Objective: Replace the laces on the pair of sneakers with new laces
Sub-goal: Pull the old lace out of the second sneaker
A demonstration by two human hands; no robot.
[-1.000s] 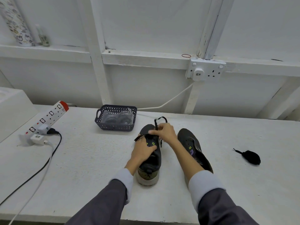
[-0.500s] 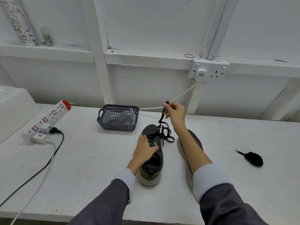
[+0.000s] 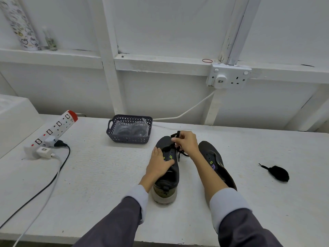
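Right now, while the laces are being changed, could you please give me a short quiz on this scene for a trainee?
1. True or false: the left hand rests on the sneaker with the lace.
2. The right hand pinches: A scissors, B a black lace, C a brush.
3. What lies on the table right of the other sneaker?
Key: 1 true; 2 B; 3 a dark lace bundle.
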